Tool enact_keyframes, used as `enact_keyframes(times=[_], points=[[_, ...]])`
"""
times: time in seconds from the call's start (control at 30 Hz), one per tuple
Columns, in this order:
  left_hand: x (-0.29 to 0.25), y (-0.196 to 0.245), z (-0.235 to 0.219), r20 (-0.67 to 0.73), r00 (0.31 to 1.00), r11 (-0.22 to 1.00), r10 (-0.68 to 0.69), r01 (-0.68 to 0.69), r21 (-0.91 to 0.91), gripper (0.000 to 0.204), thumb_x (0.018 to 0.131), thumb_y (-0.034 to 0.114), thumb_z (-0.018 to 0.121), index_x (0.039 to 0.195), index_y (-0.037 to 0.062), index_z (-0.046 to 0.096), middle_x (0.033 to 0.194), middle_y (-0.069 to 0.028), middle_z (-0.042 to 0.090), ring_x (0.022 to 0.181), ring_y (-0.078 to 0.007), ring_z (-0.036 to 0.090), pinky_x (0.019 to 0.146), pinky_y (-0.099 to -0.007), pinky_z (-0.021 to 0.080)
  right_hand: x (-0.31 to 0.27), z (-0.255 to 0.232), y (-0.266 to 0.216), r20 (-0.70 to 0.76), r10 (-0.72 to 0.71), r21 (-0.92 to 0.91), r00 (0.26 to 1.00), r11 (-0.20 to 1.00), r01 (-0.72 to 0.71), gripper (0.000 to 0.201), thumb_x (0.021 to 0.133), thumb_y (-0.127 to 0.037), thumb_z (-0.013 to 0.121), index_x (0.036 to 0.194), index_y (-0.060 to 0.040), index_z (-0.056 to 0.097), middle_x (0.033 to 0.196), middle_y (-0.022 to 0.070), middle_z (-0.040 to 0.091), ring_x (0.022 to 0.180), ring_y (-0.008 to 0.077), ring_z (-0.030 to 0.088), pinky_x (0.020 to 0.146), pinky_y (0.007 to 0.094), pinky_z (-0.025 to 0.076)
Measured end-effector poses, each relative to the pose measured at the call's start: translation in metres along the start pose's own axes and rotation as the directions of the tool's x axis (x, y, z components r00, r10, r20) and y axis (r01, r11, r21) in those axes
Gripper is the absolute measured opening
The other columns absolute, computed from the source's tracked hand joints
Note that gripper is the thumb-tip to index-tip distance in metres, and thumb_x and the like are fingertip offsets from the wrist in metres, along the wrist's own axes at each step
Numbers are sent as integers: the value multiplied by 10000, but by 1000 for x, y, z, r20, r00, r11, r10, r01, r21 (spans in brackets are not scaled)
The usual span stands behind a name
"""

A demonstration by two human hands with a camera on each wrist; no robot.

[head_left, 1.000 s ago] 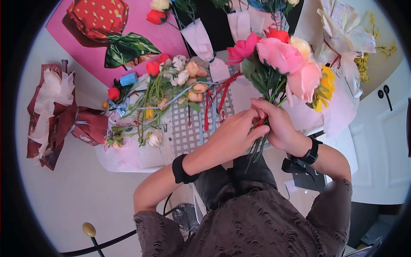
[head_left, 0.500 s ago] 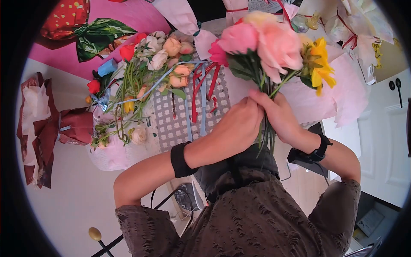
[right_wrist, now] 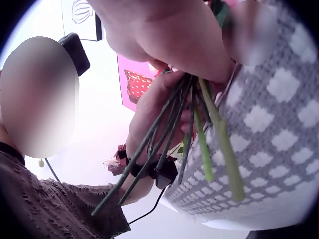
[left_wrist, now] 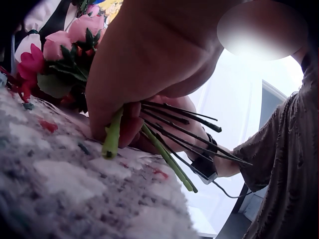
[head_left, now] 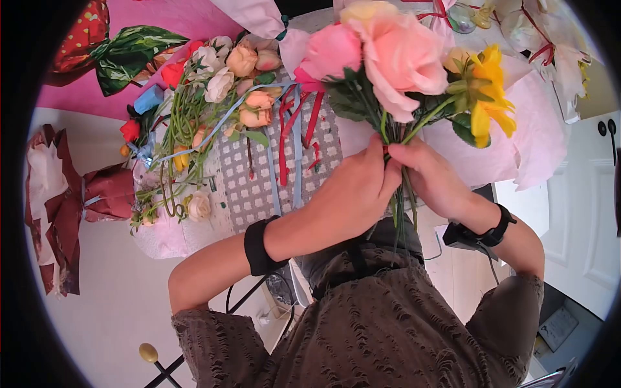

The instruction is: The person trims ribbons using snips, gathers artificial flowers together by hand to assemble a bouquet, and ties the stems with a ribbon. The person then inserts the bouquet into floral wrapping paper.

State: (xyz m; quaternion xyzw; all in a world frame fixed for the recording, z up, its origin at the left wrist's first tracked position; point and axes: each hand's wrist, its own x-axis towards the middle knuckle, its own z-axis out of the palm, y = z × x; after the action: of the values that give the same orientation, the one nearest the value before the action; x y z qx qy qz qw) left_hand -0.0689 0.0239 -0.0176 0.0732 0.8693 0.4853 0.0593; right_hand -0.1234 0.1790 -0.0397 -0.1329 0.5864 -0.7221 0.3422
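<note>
A bouquet (head_left: 401, 71) of pink roses, a pale yellow bloom and a yellow sunflower-like flower (head_left: 488, 97) stands heads-up in front of the person. My left hand (head_left: 346, 194) grips its stems from the left, thumb and fingers at the gathering point. From the other side, my right hand (head_left: 440, 181) pinches the same stems, its thumb close to the left fingers. A bit of red (head_left: 386, 150) shows between the hands there. Below them the stem ends (right_wrist: 174, 124) fan out, dark thin ones and thicker light green ones, over the patterned cloth in the right wrist view.
Loose flowers (head_left: 220, 84) with tangled stems lie on the left of the table, by red and blue ribbons (head_left: 301, 123) on a grey-and-white cloth (head_left: 249, 187). Pink wrapping paper (head_left: 537, 129) spreads at the right. A dark red wrapped bundle (head_left: 61, 200) is at far left.
The bouquet has swung from leaning right to more upright, its heads nearer the camera. Both hands stay on the stems and have shifted slightly upward in the head view, which has also moved.
</note>
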Motion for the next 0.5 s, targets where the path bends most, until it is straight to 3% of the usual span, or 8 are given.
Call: enact_keyframes(times=[0.1, 0.17, 0.3, 0.4, 0.47, 0.5], points=[[-2, -2, -7, 29, 999, 999, 43, -43, -1, 287, 945, 147, 416, 957, -140, 412, 688, -309, 537, 670, -493, 554, 599, -516, 438, -6, -7, -9, 29, 25, -65, 999, 998, -24, 323, 948, -257, 473, 1080, 25, 558, 989, 48, 583, 930, 135, 505, 868, 275, 395], [-3, 1, -10, 53, 998, 998, 35, -37, 42, 283, 946, 147, 424, 940, -136, 419, 714, -311, 545, 672, -489, 557, 595, -515, 437, -12, -11, -33, 142, 126, -343, 982, 937, -71, 289, 962, -206, 490, 1161, -4, 547, 1063, 36, 589, 1015, 103, 514, 898, 245, 404], [-6, -1, -15, 63, 997, 998, -52, 49, 42, 234, 954, 168, 447, 1020, -56, 453, 705, -244, 544, 685, -442, 551, 609, -479, 413, -14, -15, -15, 81, 60, -238, 995, 970, -39, 239, 944, -142, 547, 1144, -11, 550, 1044, 43, 588, 956, 97, 535, 850, 254, 435], [-6, -6, -21, 48, 998, 990, 47, -53, 128, 244, 959, 196, 457, 983, -44, 491, 759, -226, 541, 716, -414, 546, 643, -458, 414, -14, -15, -11, 4, 86, -350, 996, 934, -79, 246, 919, -144, 600, 1096, 19, 551, 1001, 59, 609, 881, 98, 565, 790, 244, 452], [-8, -3, -29, 95, 995, 990, -21, 7, 138, 269, 961, 224, 468, 941, -40, 511, 806, -213, 540, 746, -392, 543, 667, -439, 415, -17, -13, -6, -113, 111, -135, 987, 983, -126, 207, 909, -149, 615, 1032, 11, 565, 986, 57, 610, 869, 113, 581, 784, 253, 459], [-8, -4, -31, 96, 995, 990, -21, 8, 138, 269, 961, 224, 468, 941, -40, 511, 806, -213, 540, 746, -392, 543, 667, -439, 415, -16, -12, -7, -114, 111, -134, 987, 983, -126, 207, 909, -149, 615, 1032, 11, 565, 986, 57, 610, 869, 113, 581, 784, 253, 459]])
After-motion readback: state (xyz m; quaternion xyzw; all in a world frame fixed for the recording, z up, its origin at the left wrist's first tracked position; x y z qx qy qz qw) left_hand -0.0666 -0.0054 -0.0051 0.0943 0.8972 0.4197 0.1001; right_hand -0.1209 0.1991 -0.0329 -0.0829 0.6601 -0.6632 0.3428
